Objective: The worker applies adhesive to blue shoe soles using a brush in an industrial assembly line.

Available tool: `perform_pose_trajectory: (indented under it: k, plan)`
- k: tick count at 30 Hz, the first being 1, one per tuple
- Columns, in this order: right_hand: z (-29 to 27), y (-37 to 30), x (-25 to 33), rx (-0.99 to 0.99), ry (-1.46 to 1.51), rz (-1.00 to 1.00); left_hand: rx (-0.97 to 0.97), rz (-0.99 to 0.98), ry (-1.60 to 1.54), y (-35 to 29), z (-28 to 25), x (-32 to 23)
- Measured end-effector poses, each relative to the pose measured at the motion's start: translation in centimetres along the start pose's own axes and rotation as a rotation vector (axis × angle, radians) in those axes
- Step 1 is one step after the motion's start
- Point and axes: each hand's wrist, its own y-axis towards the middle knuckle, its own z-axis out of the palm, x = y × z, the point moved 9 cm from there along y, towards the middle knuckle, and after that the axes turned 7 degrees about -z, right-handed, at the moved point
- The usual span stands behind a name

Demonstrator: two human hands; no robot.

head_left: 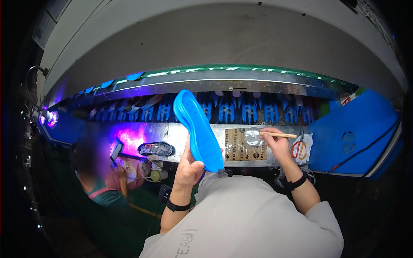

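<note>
My left hand (186,172) is closed around the lower part of a bright blue shoe sole (198,133). The sole is raised upright over the bench's front edge, its hollow inner side showing. In my right hand (277,144) is a brush with a pale wooden handle (285,135), its tip at a round clear dish (252,136). Under the dish lies a flat brown cardboard piece (234,148) with dark print. The brush's bristles are too small to make out clearly.
Scissors with red and orange handles (297,150) lie right of the cardboard. A dark shoe (156,149) sits left on the metal bench (180,129). Blue racks (249,112) line the back, and a blue panel (352,133) stands right. Another person (107,189) works at left under purple light.
</note>
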Motion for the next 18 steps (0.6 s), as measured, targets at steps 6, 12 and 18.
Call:
perform_pose_trajectory:
  k: [6,12,18]
  plan:
    - [6.2,-0.7,10.8,0.202,0.098,-0.305,-0.002,-0.039,0.052,-1.2,0.5,1.4]
    - [8.5,0.3,12.4,0.223,-0.014,-0.42,0.096,-0.081,-0.003,-2.0,1.1,1.8]
    - [9.4,0.3,14.3,0.28,-0.197,-0.579,0.129,-0.16,0.005,-2.4,2.1,1.7]
